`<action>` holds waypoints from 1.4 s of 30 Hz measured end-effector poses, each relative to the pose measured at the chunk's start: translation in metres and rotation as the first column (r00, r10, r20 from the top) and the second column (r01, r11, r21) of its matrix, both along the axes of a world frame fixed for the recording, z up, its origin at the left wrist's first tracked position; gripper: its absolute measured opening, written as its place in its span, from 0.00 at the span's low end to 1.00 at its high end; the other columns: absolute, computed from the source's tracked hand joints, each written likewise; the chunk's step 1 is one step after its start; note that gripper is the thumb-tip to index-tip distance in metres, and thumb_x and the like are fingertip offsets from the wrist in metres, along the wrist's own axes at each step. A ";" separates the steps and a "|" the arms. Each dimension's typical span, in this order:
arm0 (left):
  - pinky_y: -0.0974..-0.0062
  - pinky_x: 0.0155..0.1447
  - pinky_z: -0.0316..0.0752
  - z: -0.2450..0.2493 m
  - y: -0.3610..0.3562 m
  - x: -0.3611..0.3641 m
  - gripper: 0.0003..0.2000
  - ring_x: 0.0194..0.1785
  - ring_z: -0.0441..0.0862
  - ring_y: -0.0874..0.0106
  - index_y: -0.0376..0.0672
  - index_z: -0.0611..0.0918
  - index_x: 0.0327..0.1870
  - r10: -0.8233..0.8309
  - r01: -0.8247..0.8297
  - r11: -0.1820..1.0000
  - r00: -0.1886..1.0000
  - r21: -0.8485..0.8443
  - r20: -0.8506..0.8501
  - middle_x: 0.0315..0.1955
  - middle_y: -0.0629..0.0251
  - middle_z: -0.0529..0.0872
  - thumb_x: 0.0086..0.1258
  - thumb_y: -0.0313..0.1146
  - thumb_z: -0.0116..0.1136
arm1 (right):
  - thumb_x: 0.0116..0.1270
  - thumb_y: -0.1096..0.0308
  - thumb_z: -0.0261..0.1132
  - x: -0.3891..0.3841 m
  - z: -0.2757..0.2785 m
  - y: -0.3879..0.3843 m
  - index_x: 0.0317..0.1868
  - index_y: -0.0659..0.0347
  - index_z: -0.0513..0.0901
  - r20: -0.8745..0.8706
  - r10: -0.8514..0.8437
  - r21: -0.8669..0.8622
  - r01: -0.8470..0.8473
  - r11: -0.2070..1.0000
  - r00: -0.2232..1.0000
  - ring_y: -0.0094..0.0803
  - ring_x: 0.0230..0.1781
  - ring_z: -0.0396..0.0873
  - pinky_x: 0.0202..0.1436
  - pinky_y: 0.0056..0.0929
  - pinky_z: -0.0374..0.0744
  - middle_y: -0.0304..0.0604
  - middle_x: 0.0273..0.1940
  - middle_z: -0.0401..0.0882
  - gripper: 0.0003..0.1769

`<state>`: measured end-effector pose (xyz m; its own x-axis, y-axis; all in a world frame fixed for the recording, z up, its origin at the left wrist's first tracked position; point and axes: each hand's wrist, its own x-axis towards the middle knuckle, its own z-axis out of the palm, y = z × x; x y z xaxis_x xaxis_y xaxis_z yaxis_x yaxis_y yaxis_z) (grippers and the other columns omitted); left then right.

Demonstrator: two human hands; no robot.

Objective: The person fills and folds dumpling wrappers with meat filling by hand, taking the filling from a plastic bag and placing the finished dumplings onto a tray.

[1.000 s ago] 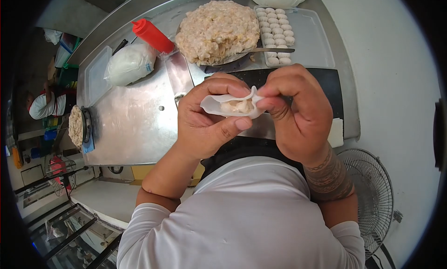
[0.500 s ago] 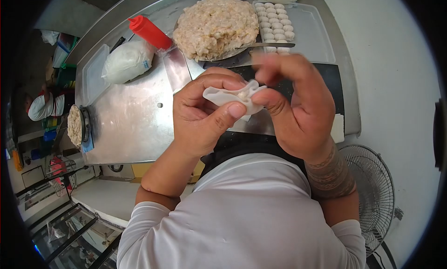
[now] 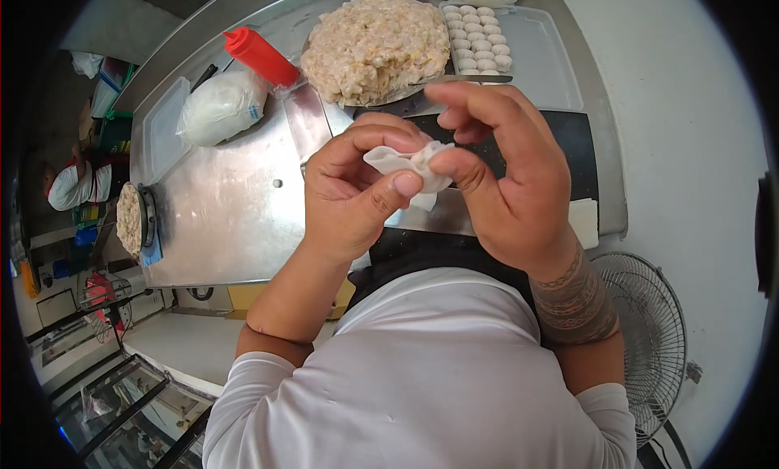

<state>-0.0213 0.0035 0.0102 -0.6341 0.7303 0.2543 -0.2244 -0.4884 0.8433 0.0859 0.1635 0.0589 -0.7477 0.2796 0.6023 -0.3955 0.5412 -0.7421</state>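
Between thumb and fingers, my left hand (image 3: 349,185) pinches a thin white dough wrapper (image 3: 388,159), its right side gathered into folds. My right hand (image 3: 511,169) touches that folded side with the thumb, while its other fingers are spread and curve above. Beyond my hands sits a large mound of pale, chunky filling (image 3: 377,47). A flat metal blade (image 3: 471,79) lies at its right edge. Behind the blade, rows of small round dumplings (image 3: 479,40) stand in a clear tray (image 3: 540,55).
A red squeeze bottle (image 3: 261,57) and a white wrapped bag (image 3: 223,108) lie at the back left. Another plate of filling (image 3: 130,219) is at the table's left end. A fan (image 3: 641,331) stands at right. Another person (image 3: 77,181) is at far left.
The wrapper's right side is more gathered, and its flat part looks smaller. My right index finger has moved slightly left and extended; both hands remain at the wrapper.
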 end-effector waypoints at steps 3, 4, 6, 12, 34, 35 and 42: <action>0.80 0.41 0.85 0.003 0.008 0.007 0.17 0.50 0.86 0.71 0.37 0.84 0.52 0.090 -0.088 0.995 0.995 0.035 -0.042 0.55 0.54 0.85 0.63 0.21 0.76 | 0.73 0.73 0.69 0.001 -0.005 0.005 0.42 0.67 0.82 0.074 0.047 0.043 -0.051 0.998 0.996 0.34 0.37 0.79 0.42 0.28 0.78 0.45 0.38 0.82 0.06; 0.80 0.40 0.85 0.003 0.010 0.009 0.16 0.50 0.87 0.70 0.36 0.85 0.51 0.139 -0.141 0.987 0.990 0.072 0.029 0.56 0.53 0.85 0.63 0.21 0.75 | 0.73 0.73 0.68 0.002 -0.005 0.003 0.42 0.68 0.83 0.098 0.039 0.017 -0.041 0.999 0.994 0.33 0.37 0.79 0.42 0.28 0.78 0.45 0.38 0.82 0.05; 0.78 0.42 0.86 -0.003 0.008 0.008 0.15 0.51 0.86 0.70 0.36 0.85 0.51 0.106 -0.112 0.990 0.991 0.082 0.080 0.56 0.52 0.85 0.64 0.22 0.75 | 0.74 0.73 0.68 0.003 -0.006 0.003 0.42 0.68 0.83 0.124 0.034 -0.010 -0.033 0.999 0.992 0.33 0.36 0.79 0.41 0.27 0.78 0.44 0.38 0.82 0.05; 0.74 0.46 0.87 -0.005 0.003 0.004 0.14 0.53 0.86 0.67 0.36 0.85 0.51 0.045 -0.046 0.999 0.998 0.005 0.031 0.54 0.52 0.86 0.67 0.22 0.73 | 0.75 0.74 0.67 0.003 -0.005 0.006 0.43 0.67 0.83 0.052 0.035 0.057 -0.038 0.998 0.998 0.32 0.36 0.79 0.42 0.26 0.78 0.44 0.38 0.83 0.05; 0.75 0.49 0.86 -0.009 0.025 0.014 0.10 0.48 0.85 0.73 0.33 0.83 0.53 0.257 -0.251 0.966 0.924 0.057 -0.282 0.54 0.55 0.85 0.75 0.24 0.66 | 0.74 0.73 0.67 0.004 -0.012 0.018 0.46 0.66 0.83 0.146 0.010 -0.013 -0.008 1.000 0.989 0.35 0.37 0.80 0.44 0.29 0.78 0.44 0.37 0.81 0.05; 0.75 0.49 0.86 -0.008 0.022 0.014 0.10 0.48 0.85 0.73 0.33 0.83 0.53 0.255 -0.250 0.967 0.925 0.057 -0.282 0.54 0.55 0.85 0.75 0.24 0.66 | 0.76 0.72 0.66 0.004 -0.012 0.018 0.48 0.67 0.83 0.147 0.018 0.001 -0.018 1.000 0.989 0.30 0.38 0.78 0.46 0.26 0.77 0.42 0.37 0.80 0.06; 0.79 0.42 0.85 -0.004 0.023 0.007 0.08 0.46 0.85 0.76 0.34 0.83 0.52 0.139 -0.150 0.988 0.967 -0.036 -0.212 0.51 0.56 0.86 0.77 0.24 0.64 | 0.75 0.72 0.66 0.003 -0.013 0.021 0.44 0.67 0.84 0.121 0.030 0.021 -0.032 0.999 0.992 0.32 0.38 0.79 0.44 0.27 0.78 0.43 0.38 0.81 0.05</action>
